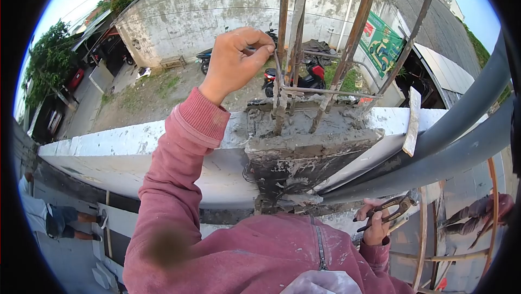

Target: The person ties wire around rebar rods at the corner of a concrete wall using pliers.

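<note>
My left hand (239, 58) is raised beside the upright rebar (296, 28), thumb and forefinger pinched together. What they pinch is too small to make out. Close by its fingertips runs the thin end of a bent steel stirrup (325, 92), which goes round the rusty bars. The bars rise from rough grey concrete (320, 117) on top of a column stub (293, 169). Lower right, my right hand (375, 224) is closed around the dark handles of pincers (395, 207), whose jaws point up and right.
A white-painted wall top (135, 136) runs left of the column. Thick grey pipes (412, 180) curve past on the right, near a wooden strip (413, 123). Below are a parked motorcycle (312, 74) and a person (59, 215) at far left. Timber framing (422, 240) stands lower right.
</note>
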`<state>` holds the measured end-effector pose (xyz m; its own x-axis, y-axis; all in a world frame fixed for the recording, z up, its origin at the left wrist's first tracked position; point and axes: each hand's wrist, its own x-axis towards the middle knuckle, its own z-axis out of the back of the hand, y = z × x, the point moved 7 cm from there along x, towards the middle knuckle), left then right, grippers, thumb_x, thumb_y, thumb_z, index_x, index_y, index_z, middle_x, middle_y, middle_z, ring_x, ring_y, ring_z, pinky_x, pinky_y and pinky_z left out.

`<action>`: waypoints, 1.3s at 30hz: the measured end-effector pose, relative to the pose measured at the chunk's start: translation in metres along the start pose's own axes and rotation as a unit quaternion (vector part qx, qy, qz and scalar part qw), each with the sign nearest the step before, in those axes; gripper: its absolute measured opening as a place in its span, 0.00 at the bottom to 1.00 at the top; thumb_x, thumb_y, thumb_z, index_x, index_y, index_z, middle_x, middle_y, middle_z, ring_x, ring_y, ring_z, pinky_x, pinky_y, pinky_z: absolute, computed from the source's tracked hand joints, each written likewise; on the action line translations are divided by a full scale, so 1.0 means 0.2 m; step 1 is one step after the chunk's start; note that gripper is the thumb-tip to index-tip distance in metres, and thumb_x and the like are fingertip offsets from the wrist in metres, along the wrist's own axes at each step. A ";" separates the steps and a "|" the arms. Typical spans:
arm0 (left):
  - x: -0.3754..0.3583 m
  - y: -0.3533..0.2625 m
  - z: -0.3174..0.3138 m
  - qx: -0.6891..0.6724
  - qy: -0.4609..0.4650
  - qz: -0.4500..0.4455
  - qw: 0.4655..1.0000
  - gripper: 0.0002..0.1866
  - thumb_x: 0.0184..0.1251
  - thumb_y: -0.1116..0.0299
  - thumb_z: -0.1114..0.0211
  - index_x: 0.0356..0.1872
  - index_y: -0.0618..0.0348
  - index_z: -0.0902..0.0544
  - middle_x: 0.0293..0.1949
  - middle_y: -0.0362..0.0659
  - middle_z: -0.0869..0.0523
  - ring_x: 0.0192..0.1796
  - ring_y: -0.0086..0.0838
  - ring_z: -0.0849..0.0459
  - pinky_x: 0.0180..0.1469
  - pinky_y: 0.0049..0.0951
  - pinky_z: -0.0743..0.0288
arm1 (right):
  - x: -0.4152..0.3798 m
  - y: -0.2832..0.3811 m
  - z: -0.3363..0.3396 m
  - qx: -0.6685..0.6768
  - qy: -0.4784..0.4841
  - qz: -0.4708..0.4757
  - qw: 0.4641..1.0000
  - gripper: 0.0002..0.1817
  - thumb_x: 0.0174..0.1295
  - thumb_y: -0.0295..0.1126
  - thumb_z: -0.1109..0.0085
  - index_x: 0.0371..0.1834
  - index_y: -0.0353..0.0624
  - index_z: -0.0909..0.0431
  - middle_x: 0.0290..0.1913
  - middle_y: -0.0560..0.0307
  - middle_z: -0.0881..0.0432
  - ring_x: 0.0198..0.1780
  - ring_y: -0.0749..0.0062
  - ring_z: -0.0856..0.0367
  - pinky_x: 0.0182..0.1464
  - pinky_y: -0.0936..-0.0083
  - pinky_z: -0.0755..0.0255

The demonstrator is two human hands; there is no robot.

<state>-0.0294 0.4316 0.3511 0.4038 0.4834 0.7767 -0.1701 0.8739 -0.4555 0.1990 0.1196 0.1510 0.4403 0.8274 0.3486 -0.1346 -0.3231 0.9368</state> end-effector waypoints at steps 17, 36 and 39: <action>-0.05 0.08 -0.06 0.242 0.094 -0.088 0.962 0.12 0.65 0.75 0.47 0.48 0.67 0.24 0.48 0.57 0.22 0.50 0.51 0.23 0.51 0.38 0.30 | -0.09 -0.08 0.02 0.041 0.038 -0.098 0.994 0.17 0.68 0.37 0.54 0.52 0.37 0.26 0.25 0.65 0.29 0.30 0.81 0.32 0.36 0.80 0.36; -0.01 0.11 -0.05 0.161 0.224 -0.046 0.960 0.18 0.73 0.64 0.49 0.55 0.68 0.26 0.48 0.46 0.22 0.52 0.29 0.27 0.59 0.30 0.38 | -0.16 -0.12 0.05 0.081 -0.004 -0.127 0.989 0.16 0.70 0.40 0.55 0.51 0.40 0.28 0.22 0.66 0.35 0.26 0.82 0.37 0.32 0.78 0.38; 0.00 0.39 0.03 -0.125 0.027 0.156 0.979 0.19 0.72 0.66 0.47 0.57 0.68 0.26 0.53 0.45 0.23 0.56 0.28 0.27 0.61 0.29 0.38 | -0.13 -0.16 0.03 0.105 -0.021 -0.104 0.989 0.17 0.70 0.42 0.56 0.47 0.40 0.26 0.21 0.67 0.34 0.25 0.83 0.35 0.31 0.80 0.38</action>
<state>-0.0485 0.5002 0.3172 0.4164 0.7148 0.5618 -0.0692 0.6411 -0.7644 0.1972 0.1044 0.1121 0.4757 0.8678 0.1438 0.1481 -0.2402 0.9594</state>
